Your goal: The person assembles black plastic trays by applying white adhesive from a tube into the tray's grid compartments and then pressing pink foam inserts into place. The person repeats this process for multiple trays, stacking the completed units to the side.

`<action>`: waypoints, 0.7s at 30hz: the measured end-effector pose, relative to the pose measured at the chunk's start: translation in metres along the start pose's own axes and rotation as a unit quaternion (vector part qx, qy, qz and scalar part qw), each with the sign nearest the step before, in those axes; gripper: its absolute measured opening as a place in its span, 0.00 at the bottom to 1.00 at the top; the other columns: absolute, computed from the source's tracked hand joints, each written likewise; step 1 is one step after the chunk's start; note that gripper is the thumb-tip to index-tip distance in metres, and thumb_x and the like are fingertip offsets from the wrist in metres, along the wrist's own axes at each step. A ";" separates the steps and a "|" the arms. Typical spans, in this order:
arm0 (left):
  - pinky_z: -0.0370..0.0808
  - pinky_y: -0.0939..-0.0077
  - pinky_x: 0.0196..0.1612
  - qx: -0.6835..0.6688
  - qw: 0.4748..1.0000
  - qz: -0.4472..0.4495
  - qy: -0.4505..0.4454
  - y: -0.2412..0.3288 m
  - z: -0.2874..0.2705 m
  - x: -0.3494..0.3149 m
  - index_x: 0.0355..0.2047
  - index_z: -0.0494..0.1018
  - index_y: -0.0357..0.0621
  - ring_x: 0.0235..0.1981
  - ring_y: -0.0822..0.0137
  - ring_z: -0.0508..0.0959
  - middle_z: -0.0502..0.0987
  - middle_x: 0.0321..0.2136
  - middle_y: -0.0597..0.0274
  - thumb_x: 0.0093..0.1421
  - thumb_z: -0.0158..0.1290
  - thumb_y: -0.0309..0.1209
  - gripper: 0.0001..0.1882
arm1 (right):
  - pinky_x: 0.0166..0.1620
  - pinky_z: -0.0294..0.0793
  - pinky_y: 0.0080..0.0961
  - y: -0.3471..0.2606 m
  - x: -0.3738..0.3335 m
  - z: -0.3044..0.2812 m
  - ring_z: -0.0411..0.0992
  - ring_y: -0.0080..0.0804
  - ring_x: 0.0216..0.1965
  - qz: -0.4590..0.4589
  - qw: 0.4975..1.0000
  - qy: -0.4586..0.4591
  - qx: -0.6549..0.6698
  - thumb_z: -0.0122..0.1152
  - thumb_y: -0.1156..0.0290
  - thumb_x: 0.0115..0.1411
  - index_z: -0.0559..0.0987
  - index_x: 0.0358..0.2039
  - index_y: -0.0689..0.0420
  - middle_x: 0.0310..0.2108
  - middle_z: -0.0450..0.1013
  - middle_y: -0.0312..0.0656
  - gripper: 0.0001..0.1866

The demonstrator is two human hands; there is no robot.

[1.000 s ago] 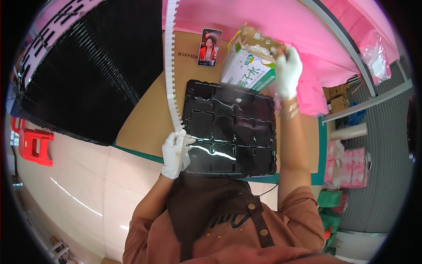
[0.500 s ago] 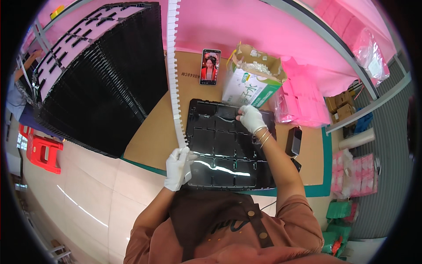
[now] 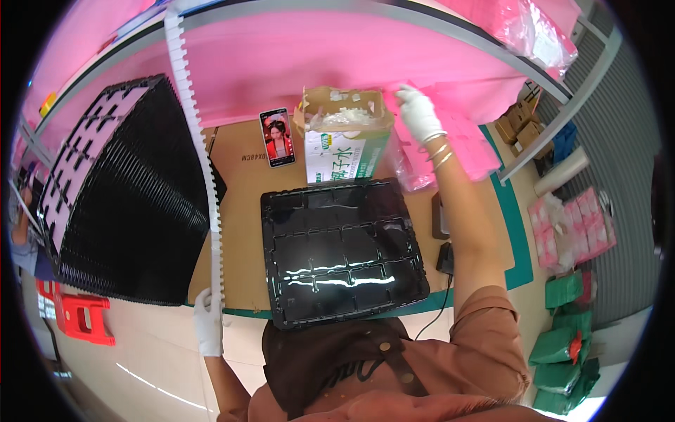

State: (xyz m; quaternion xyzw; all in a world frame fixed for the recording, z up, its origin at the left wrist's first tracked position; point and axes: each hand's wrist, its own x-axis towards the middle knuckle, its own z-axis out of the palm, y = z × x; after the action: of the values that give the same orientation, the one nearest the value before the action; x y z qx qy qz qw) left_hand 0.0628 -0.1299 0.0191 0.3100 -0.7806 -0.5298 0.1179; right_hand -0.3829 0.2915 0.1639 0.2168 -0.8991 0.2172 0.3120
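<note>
My left hand (image 3: 208,325), in a white glove, is closed around the lower end of a long white strip with a toothed edge (image 3: 199,126). The strip rises past a tall stack of black trays (image 3: 140,197). A black compartment tray (image 3: 341,246) lies on the table in front of me, touched by neither hand. My gloved right hand (image 3: 420,116) is raised over pink plastic packs (image 3: 457,141), right of an open carton (image 3: 348,151) with white scraps in it. Its fingers are drawn together; whatever they may hold is too small to make out.
A phone with a lit screen (image 3: 278,138) stands left of the carton. Under my right forearm are a dark device (image 3: 441,216) and a black plug with a cable (image 3: 445,259). A grey metal frame (image 3: 281,35) crosses above. A red stool (image 3: 86,318) stands at the left.
My right hand has left the tray and moved up to the pink packs. My left hand has shifted left, away from the tray, with the strip. The whole view has turned.
</note>
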 end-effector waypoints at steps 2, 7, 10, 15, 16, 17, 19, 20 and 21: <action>0.76 0.70 0.45 0.056 0.993 0.023 0.099 -0.019 -0.008 -0.004 0.54 0.68 0.32 0.43 0.61 0.77 0.75 0.46 0.49 0.66 0.53 0.36 0.22 | 0.54 0.72 0.38 0.031 -0.005 -0.034 0.74 0.48 0.49 0.031 0.996 0.080 -0.023 0.54 0.71 0.56 0.83 0.38 0.56 0.45 0.77 0.51 0.12; 0.76 0.67 0.50 0.067 0.985 0.060 0.148 0.004 -0.009 -0.017 0.52 0.69 0.32 0.48 0.60 0.75 0.71 0.51 0.48 0.66 0.52 0.31 0.18 | 0.54 0.71 0.38 0.131 -0.054 -0.047 0.74 0.50 0.49 0.260 0.965 -0.009 0.012 0.57 0.52 0.60 0.79 0.47 0.64 0.47 0.75 0.58 0.27; 0.75 0.68 0.51 0.055 0.985 0.128 0.106 0.025 0.006 -0.009 0.50 0.70 0.33 0.49 0.60 0.74 0.70 0.51 0.50 0.66 0.52 0.29 0.15 | 0.55 0.71 0.36 0.165 -0.067 -0.023 0.74 0.50 0.49 0.269 0.962 -0.044 -0.021 0.58 0.47 0.59 0.76 0.50 0.67 0.47 0.76 0.58 0.33; 0.75 0.69 0.53 0.058 0.963 0.256 0.064 0.067 0.041 0.000 0.48 0.70 0.34 0.50 0.60 0.73 0.69 0.51 0.51 0.64 0.54 0.25 0.14 | 0.54 0.72 0.35 0.184 -0.066 -0.007 0.75 0.51 0.48 0.131 0.979 -0.158 0.000 0.58 0.46 0.59 0.76 0.51 0.65 0.44 0.77 0.57 0.33; 0.75 0.69 0.53 0.054 0.964 0.253 0.066 0.066 0.044 -0.002 0.48 0.70 0.34 0.50 0.60 0.73 0.69 0.51 0.52 0.64 0.54 0.25 0.13 | 0.54 0.72 0.35 0.168 -0.065 -0.008 0.75 0.51 0.48 0.139 0.976 -0.158 0.056 0.57 0.46 0.59 0.77 0.50 0.63 0.44 0.77 0.56 0.32; 0.75 0.69 0.53 0.050 0.965 0.249 0.067 0.065 0.045 -0.004 0.48 0.70 0.34 0.50 0.61 0.73 0.69 0.50 0.52 0.64 0.54 0.25 0.13 | 0.53 0.72 0.36 0.154 -0.065 -0.010 0.75 0.51 0.48 0.146 0.970 -0.158 0.111 0.56 0.46 0.60 0.77 0.50 0.62 0.44 0.77 0.56 0.31; 0.74 0.69 0.53 0.048 0.966 0.247 0.058 0.063 0.051 -0.003 0.47 0.70 0.34 0.50 0.61 0.73 0.70 0.50 0.53 0.63 0.54 0.25 0.13 | 0.51 0.73 0.39 0.169 -0.065 -0.017 0.75 0.52 0.47 0.160 0.983 -0.077 0.047 0.55 0.48 0.61 0.78 0.51 0.56 0.44 0.77 0.54 0.27; 0.74 0.69 0.53 0.056 0.965 0.248 0.062 0.062 0.051 -0.002 0.47 0.70 0.34 0.50 0.61 0.73 0.70 0.49 0.52 0.63 0.54 0.25 0.13 | 0.51 0.73 0.40 0.182 -0.061 -0.028 0.75 0.51 0.48 0.239 0.970 -0.049 -0.005 0.55 0.48 0.60 0.78 0.51 0.56 0.45 0.77 0.54 0.27; 0.74 0.69 0.53 0.067 0.964 0.247 0.067 0.061 0.049 -0.003 0.46 0.71 0.34 0.49 0.61 0.74 0.70 0.49 0.52 0.64 0.54 0.25 0.12 | 0.51 0.73 0.40 0.188 -0.059 -0.039 0.75 0.51 0.49 0.316 0.947 -0.024 -0.052 0.56 0.48 0.60 0.78 0.51 0.56 0.45 0.77 0.53 0.27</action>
State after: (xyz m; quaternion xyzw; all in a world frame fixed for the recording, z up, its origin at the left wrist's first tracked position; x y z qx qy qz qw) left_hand 0.0182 -0.0766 0.0542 0.1496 -0.8571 -0.4086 0.2757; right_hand -0.4216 0.4791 0.1050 -0.0897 -0.9388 0.2521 0.2169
